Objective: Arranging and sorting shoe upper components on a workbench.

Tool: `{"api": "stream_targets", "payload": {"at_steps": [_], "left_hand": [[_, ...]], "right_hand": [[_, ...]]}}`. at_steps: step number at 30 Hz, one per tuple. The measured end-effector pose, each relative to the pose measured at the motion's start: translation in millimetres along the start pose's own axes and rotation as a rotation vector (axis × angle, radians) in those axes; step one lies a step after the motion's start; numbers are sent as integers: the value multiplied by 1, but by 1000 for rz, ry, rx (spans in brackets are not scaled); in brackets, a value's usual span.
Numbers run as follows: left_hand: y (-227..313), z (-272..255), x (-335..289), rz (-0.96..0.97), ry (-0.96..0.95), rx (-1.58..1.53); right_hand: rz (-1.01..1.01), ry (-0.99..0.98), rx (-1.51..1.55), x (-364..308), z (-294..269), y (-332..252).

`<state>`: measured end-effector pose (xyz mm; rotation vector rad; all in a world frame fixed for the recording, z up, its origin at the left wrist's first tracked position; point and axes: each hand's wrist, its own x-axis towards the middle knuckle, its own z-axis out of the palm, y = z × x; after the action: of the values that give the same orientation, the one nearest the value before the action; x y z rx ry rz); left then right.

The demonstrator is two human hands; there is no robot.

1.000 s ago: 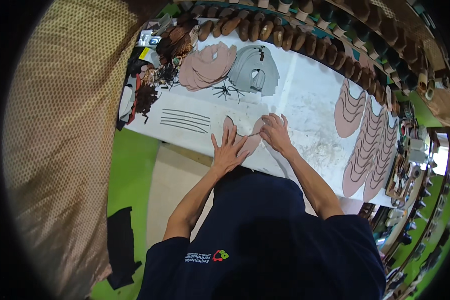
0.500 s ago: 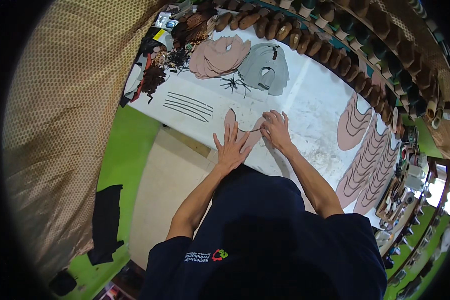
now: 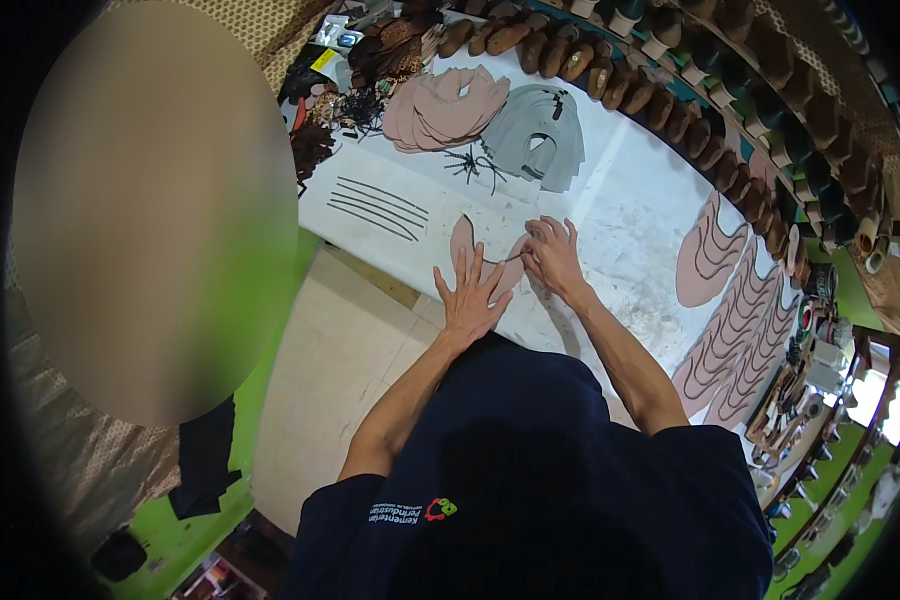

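Note:
A curved pink shoe-upper piece (image 3: 461, 240) lies near the front edge of the white table, with a thin dark strip (image 3: 507, 261) along its inner curve. My left hand (image 3: 469, 300) lies flat on the piece, its fingers spread. At the piece's right end, the bent fingers of my right hand (image 3: 552, 252) pinch the end of the strip against the edge. Left of the piece, several loose dark strips (image 3: 378, 208) are laid out side by side.
At the back of the white table (image 3: 620, 215) lie pink pieces (image 3: 440, 115), grey pieces (image 3: 535, 110) and a bunch of black cords (image 3: 470, 163). Overlapping dark-edged pink pieces (image 3: 700, 275) lie at the right. Shoe lasts (image 3: 645, 100) line the far edge. A blurred patch covers the upper left.
The view has shifted slightly. My left hand has slid a little to the right on the pink piece, while the right hand stays at the strip's end. A blurred patch now covers the left.

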<state>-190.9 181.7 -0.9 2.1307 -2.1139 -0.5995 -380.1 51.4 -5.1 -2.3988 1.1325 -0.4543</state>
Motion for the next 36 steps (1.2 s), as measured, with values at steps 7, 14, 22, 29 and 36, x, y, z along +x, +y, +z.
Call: {"api": "stream_targets", "payload": {"at_steps": [7, 14, 22, 29, 36], "left_hand": [[3, -1, 4, 13, -6, -14], [1, 5, 3, 37, 42, -17], [6, 1, 8, 18, -13, -16], [9, 5, 8, 30, 59, -25], [12, 4, 12, 10, 30, -38]], "right_hand": [[-28, -2, -25, 10, 1, 1], [-30, -35, -31, 15, 1, 1], [-64, -51, -76, 22, 0, 0], [-73, -55, -87, 24, 2, 0], [-65, -116, -135, 28, 1, -2]]}}
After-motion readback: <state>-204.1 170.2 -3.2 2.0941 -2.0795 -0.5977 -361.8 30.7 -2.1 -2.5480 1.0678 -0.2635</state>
